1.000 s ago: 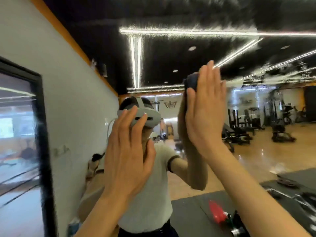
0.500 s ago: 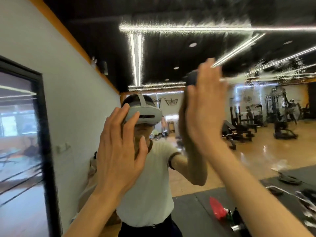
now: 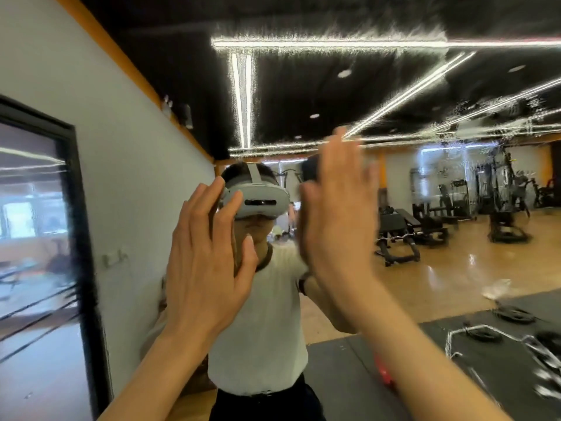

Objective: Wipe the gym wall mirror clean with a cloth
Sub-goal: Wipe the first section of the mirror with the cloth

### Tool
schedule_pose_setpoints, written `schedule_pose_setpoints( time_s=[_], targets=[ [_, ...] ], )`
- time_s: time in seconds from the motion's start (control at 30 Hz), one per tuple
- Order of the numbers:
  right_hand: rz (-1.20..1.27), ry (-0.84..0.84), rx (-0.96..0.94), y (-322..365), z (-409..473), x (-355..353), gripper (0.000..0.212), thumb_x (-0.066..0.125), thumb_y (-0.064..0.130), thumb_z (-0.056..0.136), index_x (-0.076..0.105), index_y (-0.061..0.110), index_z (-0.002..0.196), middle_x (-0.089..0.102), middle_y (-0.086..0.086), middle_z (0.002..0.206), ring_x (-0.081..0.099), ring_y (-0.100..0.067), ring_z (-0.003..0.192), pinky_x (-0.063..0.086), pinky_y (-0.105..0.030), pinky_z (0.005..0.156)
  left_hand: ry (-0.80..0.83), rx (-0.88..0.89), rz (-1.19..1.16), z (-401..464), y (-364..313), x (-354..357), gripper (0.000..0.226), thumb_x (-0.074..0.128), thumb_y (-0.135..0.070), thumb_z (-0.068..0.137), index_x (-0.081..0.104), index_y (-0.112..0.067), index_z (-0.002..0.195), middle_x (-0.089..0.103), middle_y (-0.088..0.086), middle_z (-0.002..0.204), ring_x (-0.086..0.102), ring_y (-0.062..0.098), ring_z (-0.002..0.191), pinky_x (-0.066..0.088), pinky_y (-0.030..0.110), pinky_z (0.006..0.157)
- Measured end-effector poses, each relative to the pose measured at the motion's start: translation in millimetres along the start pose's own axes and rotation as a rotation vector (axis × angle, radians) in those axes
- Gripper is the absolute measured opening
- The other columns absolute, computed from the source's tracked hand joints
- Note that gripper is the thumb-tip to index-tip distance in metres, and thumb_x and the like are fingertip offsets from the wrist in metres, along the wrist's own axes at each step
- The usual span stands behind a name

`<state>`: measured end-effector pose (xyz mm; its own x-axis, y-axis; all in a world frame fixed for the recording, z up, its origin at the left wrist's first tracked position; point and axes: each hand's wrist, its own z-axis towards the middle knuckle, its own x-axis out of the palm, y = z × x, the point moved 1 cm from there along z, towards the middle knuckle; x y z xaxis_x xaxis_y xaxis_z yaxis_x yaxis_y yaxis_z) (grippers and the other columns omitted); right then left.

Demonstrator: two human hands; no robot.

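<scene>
The wall mirror (image 3: 394, 268) fills everything ahead of my hands and spreads far to their right, streaked with smears along its top. In it I see my own reflection (image 3: 261, 314) in a pale shirt, showing between and behind both hands, with gym machines (image 3: 425, 226) reflected well off to the right. My right hand (image 3: 337, 226) is raised flat, fingers straight, pressing the dark cloth (image 3: 310, 171) against the glass; only a corner of the cloth peeks out at my fingertips. My left hand (image 3: 206, 265) is just beside it, lower, fingers spread, holding nothing.
</scene>
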<state>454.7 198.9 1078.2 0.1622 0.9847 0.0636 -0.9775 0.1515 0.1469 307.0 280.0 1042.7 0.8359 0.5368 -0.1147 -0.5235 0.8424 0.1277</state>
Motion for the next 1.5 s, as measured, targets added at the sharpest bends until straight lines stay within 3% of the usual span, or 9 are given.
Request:
schedule_pose_setpoints(
  time_s=[0.13,0.27,0.4,0.6,0.77,0.87,1.07,1.3,1.5],
  targets=[
    [-0.015,0.142,-0.365,23.1,-26.3,7.1,0.055,0.035,0.026,0.104,0.03,0.005,0.155,0.027,-0.014,0.163,0.016,-0.025,0.152,0.002,-0.038,0.126,0.001,-0.003,-0.008,-0.5,0.7,0.1,0.055,0.05,-0.027,0.097,0.038,-0.008,0.147,0.031,0.015,0.158,0.025,0.031,0.15,0.03,0.054,0.118],
    [-0.015,0.075,-0.022,-53.9,-16.9,-19.7,0.058,0.028,0.028,0.104,0.021,0.008,0.157,0.017,-0.011,0.166,0.006,-0.021,0.154,-0.011,-0.025,0.123,0.012,-0.012,-0.015,-0.3,0.9,-0.3,0.057,0.054,-0.025,0.095,0.039,-0.009,0.147,0.031,0.014,0.159,0.024,0.03,0.15,0.03,0.055,0.118],
    [-0.038,0.005,0.199,-37.3,-24.2,-12.0,0.057,0.031,0.025,0.105,0.017,0.008,0.158,0.015,-0.011,0.167,0.004,-0.02,0.154,-0.001,-0.04,0.126,0.02,-0.024,-0.008,0.0,0.7,0.8,0.058,0.055,-0.025,0.095,0.039,-0.009,0.148,0.031,0.014,0.159,0.023,0.029,0.151,0.03,0.055,0.118],
    [-0.009,0.156,-0.338,10.1,-50.0,2.9,0.054,0.031,0.028,0.107,0.029,0.006,0.155,0.022,-0.011,0.164,0.015,-0.023,0.153,0.003,-0.039,0.126,0.01,-0.009,0.01,-0.3,0.9,-0.2,0.056,0.053,-0.025,0.095,0.038,-0.008,0.148,0.029,0.013,0.159,0.023,0.029,0.15,0.027,0.05,0.12],
    [-0.022,0.087,0.131,-93.8,-36.9,-31.1,0.058,0.02,0.035,0.108,0.014,0.01,0.159,0.012,-0.008,0.168,-0.001,-0.015,0.154,-0.002,-0.04,0.126,0.009,-0.037,-0.055,0.6,-2.5,-4.1,0.055,0.054,-0.023,0.094,0.04,-0.008,0.146,0.028,0.01,0.157,0.025,0.03,0.149,0.029,0.055,0.118],
    [-0.072,0.016,0.235,-74.1,-33.2,-23.3,0.058,0.025,0.03,0.107,0.015,0.008,0.159,0.014,-0.011,0.167,-0.001,-0.016,0.153,-0.006,-0.039,0.125,0.013,-0.047,-0.065,2.9,-17.3,-1.8,0.054,0.051,-0.024,0.095,0.042,-0.007,0.144,0.031,0.013,0.155,0.025,0.03,0.148,0.028,0.058,0.118],
    [-0.021,0.171,-0.329,-50.1,-35.6,-18.9,0.053,0.035,0.025,0.106,0.03,0.006,0.156,0.025,-0.012,0.164,0.016,-0.023,0.153,0.004,-0.038,0.127,0.033,0.028,-0.122,15.4,-68.1,27.5,0.049,0.041,-0.019,0.099,0.036,-0.01,0.148,0.031,0.012,0.158,0.022,0.026,0.151,0.006,0.03,0.127],
    [-0.05,-0.013,0.282,-126.3,-13.9,-36.0,0.057,0.021,0.031,0.108,0.013,0.009,0.16,0.009,-0.007,0.168,-0.001,-0.017,0.155,-0.004,-0.041,0.126,0.01,-0.023,-0.081,17.0,-73.7,42.5,0.051,0.046,-0.017,0.097,0.04,-0.006,0.147,0.031,0.012,0.158,0.025,0.028,0.15,0.013,0.032,0.126],
    [-0.031,0.146,-0.344,-73.7,-11.1,-18.6,0.054,0.033,0.029,0.106,0.03,0.008,0.156,0.026,-0.011,0.164,0.014,-0.022,0.154,0.005,-0.04,0.127,-0.007,-0.022,-0.047,17.2,-75.7,43.8,0.053,0.044,-0.018,0.097,0.039,-0.006,0.148,0.033,0.014,0.158,0.024,0.027,0.15,0.008,0.03,0.126]
  ],
)
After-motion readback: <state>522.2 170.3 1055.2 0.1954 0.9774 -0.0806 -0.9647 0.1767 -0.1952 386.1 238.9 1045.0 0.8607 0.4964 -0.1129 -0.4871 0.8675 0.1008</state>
